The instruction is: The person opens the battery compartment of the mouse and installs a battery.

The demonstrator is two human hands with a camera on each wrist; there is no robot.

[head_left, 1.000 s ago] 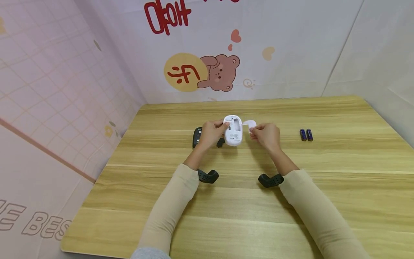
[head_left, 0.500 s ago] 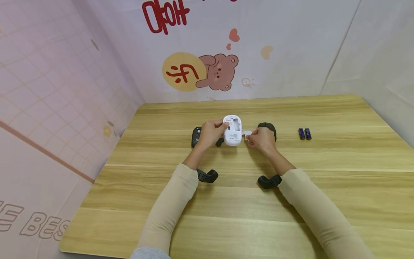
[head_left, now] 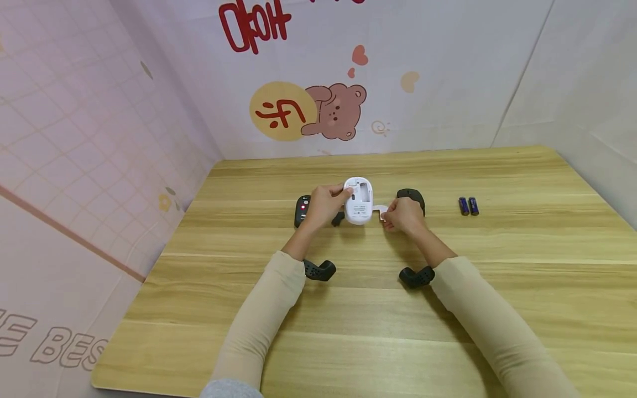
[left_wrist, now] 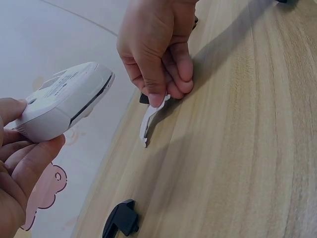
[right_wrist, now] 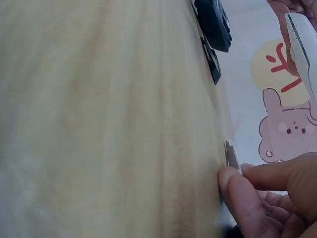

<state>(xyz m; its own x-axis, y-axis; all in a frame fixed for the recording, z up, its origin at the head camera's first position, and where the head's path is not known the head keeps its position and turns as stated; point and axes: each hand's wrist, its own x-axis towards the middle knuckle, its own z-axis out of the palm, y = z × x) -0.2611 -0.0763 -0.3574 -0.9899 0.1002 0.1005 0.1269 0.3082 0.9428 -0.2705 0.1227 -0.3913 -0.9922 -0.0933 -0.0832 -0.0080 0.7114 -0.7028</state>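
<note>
White mouse held underside out, battery cover apart from it

The white mouse [head_left: 359, 207] is raised above the bench [head_left: 348, 320] in the person's left grip [head_left: 324, 204], closed in a pinch, thumb on the underside and fingers behind the shell. Held this way, its uncovered battery compartment [head_left: 366, 192] faces the person, likely so that the recess stays in view and unblocked.

Just right of the white mouse, the right grip [head_left: 407, 214] is pinched closed on one end of a curved white battery cover [left_wrist: 148, 119]. Holding it by the end leaves the rest exposed, which probably makes it easy to turn. The cover sits low; whether it touches the bench I cannot tell.

Left of the white mouse, partly behind the left grip, a black mouse [head_left: 301, 212] lies underside up with a red light showing. A small black piece [head_left: 338, 219] lies just beside the white mouse. To its right, partly behind the right grip, is a rounded black object [head_left: 417, 197], perhaps another mouse. Farther right, two batteries [head_left: 464, 206] lie side by side, seemingly put out of the hands' way but within reach.
</note>
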